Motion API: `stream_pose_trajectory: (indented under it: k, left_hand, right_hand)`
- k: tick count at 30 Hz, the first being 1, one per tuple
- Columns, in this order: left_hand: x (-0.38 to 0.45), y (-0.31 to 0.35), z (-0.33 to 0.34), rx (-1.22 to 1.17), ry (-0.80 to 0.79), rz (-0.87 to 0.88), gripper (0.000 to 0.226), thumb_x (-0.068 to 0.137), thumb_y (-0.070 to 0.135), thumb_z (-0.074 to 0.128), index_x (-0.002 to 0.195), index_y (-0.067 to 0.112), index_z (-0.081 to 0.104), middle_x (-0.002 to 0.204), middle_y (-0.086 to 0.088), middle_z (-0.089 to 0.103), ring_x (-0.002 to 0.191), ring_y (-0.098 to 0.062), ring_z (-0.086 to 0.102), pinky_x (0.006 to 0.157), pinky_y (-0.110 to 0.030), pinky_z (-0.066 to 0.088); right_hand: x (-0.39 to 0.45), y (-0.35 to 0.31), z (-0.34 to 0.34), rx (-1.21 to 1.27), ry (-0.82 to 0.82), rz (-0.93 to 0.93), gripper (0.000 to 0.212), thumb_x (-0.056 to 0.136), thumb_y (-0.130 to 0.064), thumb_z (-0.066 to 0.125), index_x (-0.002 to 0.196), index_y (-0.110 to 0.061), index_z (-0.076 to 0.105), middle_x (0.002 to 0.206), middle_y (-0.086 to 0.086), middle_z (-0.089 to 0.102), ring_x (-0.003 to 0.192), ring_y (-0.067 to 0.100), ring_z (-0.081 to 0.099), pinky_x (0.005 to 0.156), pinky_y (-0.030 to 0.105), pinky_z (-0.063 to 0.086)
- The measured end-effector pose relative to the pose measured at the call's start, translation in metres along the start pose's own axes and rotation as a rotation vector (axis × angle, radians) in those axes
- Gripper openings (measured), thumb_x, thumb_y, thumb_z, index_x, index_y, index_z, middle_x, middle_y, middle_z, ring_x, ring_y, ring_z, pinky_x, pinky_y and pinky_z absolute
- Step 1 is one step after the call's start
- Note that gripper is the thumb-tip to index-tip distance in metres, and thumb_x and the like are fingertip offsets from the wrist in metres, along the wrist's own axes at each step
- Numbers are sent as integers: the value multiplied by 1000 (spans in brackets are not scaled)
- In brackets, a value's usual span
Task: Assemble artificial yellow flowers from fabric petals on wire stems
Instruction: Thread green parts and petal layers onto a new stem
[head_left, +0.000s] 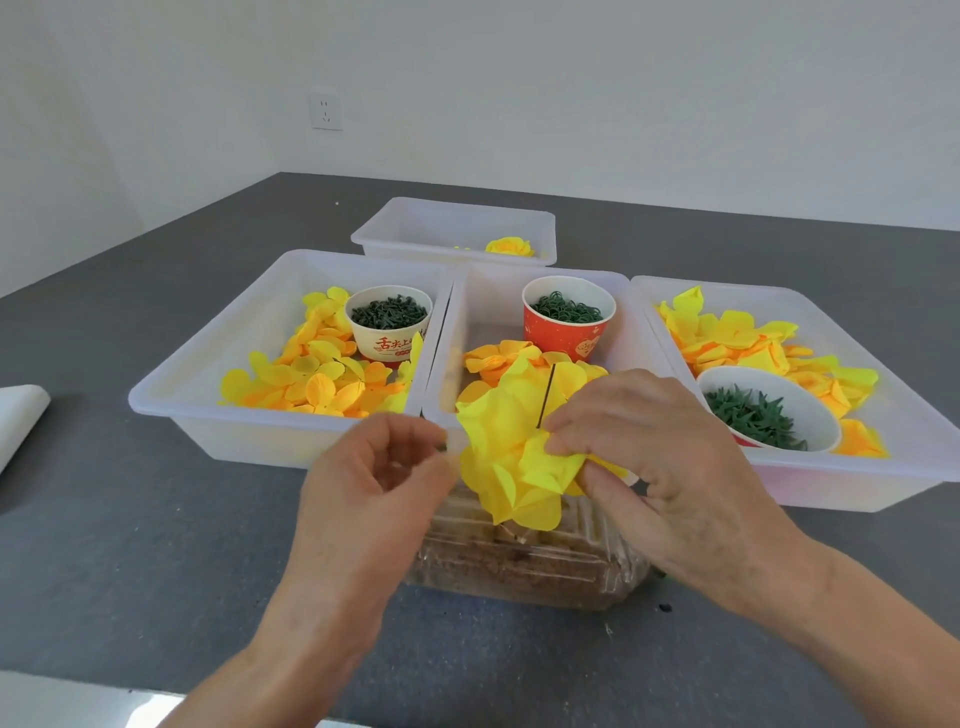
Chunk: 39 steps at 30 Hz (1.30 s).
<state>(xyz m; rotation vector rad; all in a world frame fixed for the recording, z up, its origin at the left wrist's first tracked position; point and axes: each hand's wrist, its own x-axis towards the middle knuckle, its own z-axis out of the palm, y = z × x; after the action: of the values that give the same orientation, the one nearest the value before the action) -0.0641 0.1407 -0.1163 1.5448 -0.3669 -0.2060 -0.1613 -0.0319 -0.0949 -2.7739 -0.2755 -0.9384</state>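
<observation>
The person appears to be mid-assembly: layered yellow petals (514, 457) are threaded on a dark wire stem (546, 396) at the centre of the frame, above a clear plastic box (524, 564) on the grey surface (156, 545). The right hand (660, 467) pinches the petals where the stem pokes out. The left hand (379, 483), just left of them, has curled fingers pinching something small and dark, too tiny to identify. The next move likely calls for fitting that piece onto the stem while the petals are kept from slipping. The stem's lower part is hidden by petals, and the box's brownish contents are unclear
</observation>
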Motion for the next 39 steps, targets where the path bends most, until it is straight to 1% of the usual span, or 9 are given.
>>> stream_pose_trajectory:
  k: [6,11,17,21,24,27,29,31,39]
  left_hand:
    - [20,24,-10,570,-79,704,43,80,-3,47,111,20,66,124,3,54,111,-14,50,87,-19,42]
    - [36,28,-8,779,-389,922,60,70,-16,33,113,9,66,125,3,59,113,-27,51,98,-39,41]
    - [38,16,-8,905,-481,955,55,70,0,28,101,12,72,110,4,69,105,-27,60,82,-56,47]
    - [38,17,-6,838,-485,892,45,76,5,33,98,11,73,113,2,68,107,-27,58,85,-54,46]
    - [37,20,-2,788,-473,849,34,81,15,42,91,12,74,112,4,67,109,-23,56,88,-51,44]
    - [37,21,2,745,-437,815,33,88,27,44,85,13,74,111,5,67,109,-20,55,90,-49,43]
    - [38,20,4,703,-414,781,29,90,29,51,82,13,73,111,4,67,108,-19,56,90,-46,43]
    - [40,20,6,651,-402,707,22,86,29,58,82,15,74,111,5,66,108,-17,55,92,-39,42]
    - [42,17,8,607,-434,542,9,78,25,73,86,27,76,114,14,62,114,-4,47,96,-33,38]
  right_hand:
    - [1,0,-3,24,-35,-3,28,67,1,64,90,-11,73,95,-5,70,97,27,61,79,47,48]
    - [1,0,-5,29,-66,-10,29,68,1,63,92,-12,74,96,-4,70,98,26,60,79,48,48]
    - [1,2,-6,84,-117,68,23,71,-13,60,88,-16,75,95,-9,70,105,22,57,84,50,46]
    - [8,-3,-4,275,-12,293,14,79,-27,66,81,-15,74,85,-9,69,96,8,58,84,25,45]
    - [19,-4,-8,554,-28,576,39,82,-52,53,75,-19,73,74,-11,68,79,-4,59,74,16,43]
    - [26,-1,-7,711,-51,691,31,85,-40,55,75,-19,75,77,-10,73,77,-6,64,70,5,43]
    - [29,1,-4,725,-41,736,7,80,-18,70,74,-19,73,75,1,73,70,3,65,70,16,50]
    - [29,2,-1,693,-88,751,15,72,-8,77,73,-22,71,76,5,72,70,7,63,75,29,52]
    - [27,5,3,569,-173,707,12,66,-23,81,75,-28,75,79,-7,71,75,-3,59,66,11,43]
